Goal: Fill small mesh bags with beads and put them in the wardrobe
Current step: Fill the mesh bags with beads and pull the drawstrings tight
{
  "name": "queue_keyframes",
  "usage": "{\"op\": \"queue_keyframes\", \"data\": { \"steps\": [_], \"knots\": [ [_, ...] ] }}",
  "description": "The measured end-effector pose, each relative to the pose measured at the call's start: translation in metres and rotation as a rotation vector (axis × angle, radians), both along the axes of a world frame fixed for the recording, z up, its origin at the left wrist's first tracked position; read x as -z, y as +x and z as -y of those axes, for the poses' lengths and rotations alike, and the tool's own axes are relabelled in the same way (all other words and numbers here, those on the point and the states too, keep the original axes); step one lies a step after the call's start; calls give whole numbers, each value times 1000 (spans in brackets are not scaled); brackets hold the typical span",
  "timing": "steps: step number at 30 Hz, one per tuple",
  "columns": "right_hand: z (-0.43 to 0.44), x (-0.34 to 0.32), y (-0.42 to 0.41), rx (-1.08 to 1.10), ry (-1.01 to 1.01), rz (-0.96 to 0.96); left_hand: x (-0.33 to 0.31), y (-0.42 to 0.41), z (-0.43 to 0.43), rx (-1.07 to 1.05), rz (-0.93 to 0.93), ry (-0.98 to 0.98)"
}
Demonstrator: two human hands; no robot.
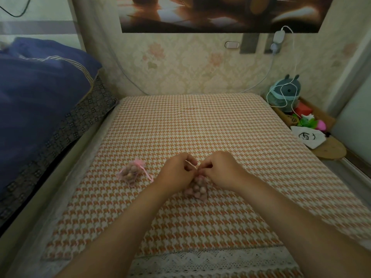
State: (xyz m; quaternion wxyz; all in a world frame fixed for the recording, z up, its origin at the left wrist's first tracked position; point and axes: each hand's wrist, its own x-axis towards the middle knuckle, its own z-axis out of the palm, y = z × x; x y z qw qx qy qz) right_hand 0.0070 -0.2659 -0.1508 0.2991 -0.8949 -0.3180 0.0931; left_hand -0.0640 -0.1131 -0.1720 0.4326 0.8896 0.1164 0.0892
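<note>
1. Houndstooth cloth (190, 127) in orange and white covers the worktop (251, 197), which fills most of my view. A white lace trim (210, 261) runs along its near edge.
2. On the left I see a bed (84, 141) lying alongside the worktop, with a dark blue quilt (40, 87) heaped on it.
3. Both forearms come in from the bottom edge and meet near the middle of the worktop.
4. The left hand (176, 173) has its fingers curled in, pinching a thin pale ribbon (190, 163). The right hand (218, 170) is curled the same way and pinches the ribbon's other side at the bag's neck.
5. At the far right, a teal plush toy (285, 93) sits on a low wooden shelf (329, 151), with a white pouch (307, 137) nearer to me.
6. A mesh bag (197, 188) rests on the cloth just beneath and between the hands, packed with pinkish beads (195, 192). The fingers hide its top.
7. A second mesh bag (131, 173), also full, lies to the left, apart from the left hand. Its neck is gathered, and pink ribbon ends trail onto the cloth.
</note>
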Motion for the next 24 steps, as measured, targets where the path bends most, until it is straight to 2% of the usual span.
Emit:
{"op": "queue_keyframes", "data": {
  "steps": [6, 10, 12, 14, 19, 24],
  "knots": [
    [-6, -9, -2, -136, -197, 113, -2, 1, -1, -112, -68, -165],
    [-12, -14, -4, -213, -341, 209, -3, -1, 1, -169, -119, -382],
    [-14, -14, -7, -218, -413, 241, -4, -2, 2, -178, -124, -391],
    [-12, -12, -8, -210, -408, 250, -4, -3, 2, -160, -125, -300],
    [-1, -10, -1, -145, -228, 36, -7, -11, 4, -9, -123, -169],
    [9, -8, 2, -54, 28, -414, -13, -13, 0, 35, -48, 45]
  ]
}}
